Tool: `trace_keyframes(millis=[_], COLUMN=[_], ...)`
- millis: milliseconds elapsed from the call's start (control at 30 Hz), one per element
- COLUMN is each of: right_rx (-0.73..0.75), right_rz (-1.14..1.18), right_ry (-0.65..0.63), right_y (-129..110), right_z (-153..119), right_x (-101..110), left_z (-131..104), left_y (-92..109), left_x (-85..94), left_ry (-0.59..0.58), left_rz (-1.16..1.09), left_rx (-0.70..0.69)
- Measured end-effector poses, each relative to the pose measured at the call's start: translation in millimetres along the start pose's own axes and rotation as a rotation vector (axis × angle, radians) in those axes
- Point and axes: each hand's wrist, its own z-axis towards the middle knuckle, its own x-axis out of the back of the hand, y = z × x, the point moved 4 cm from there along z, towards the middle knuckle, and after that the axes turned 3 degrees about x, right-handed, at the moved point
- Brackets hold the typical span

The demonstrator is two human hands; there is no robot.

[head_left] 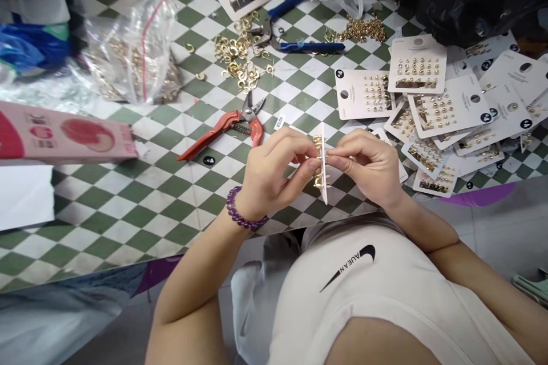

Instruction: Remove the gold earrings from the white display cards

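Note:
An earring card stands nearly edge-on between my hands, just above the table's near edge. Gold hoop-like earrings stick out from its left face, and thin posts show on the right face. My left hand, with a purple bead bracelet at the wrist, is closed, thumb and forefinger pinching an earring against the card. On the other side, my right hand is closed in a pinch close to a post. Whatever its fingertips hold is too small to make out.
Red-handled pruning shears lie left of my hands. Beyond are loose gold earrings, blue-handled pliers and a heap of small gold pieces. Filled earring cards pile up at right. A zip bag and pink box lie left.

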Motion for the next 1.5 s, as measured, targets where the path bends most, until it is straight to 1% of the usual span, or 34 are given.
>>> trace_keyframes(millis=[333,533,700,933,1333,1500], right_rx=[-0.019,0.005,0.011,0.017,0.079,0.179], right_rz=[-0.042,-0.056,-0.068,-0.126,-0.181,-0.284], right_ry=[0.0,-0.016,-0.006,-0.012,-0.012,-0.011], right_y=[-0.2,-1.6,-2.4,-3.0,-5.9,-11.3], right_z=[0.2,-0.3,-0.6,-0.7,-0.6,-0.2], right_x=[1.0,-0.5,0.3,1.5,0.5,-0.1], left_z=[-1.3,-1.4,-0.2,-0.4,0.8,0.3], left_y=[-0.4,-0.8,0.1,0.0,0.3,1.2], left_x=[-0.1,-1.2,-1.3,-1.4,0.5,-0.5], left_ry=[0.0,0.011,0.017,0.017,0.031,0.058], left_rz=[-0.007,0.002,-0.001,-0.006,0.049,0.047], left_rx=[0.014,0.007,0.002,-0.002,0.011,0.024])
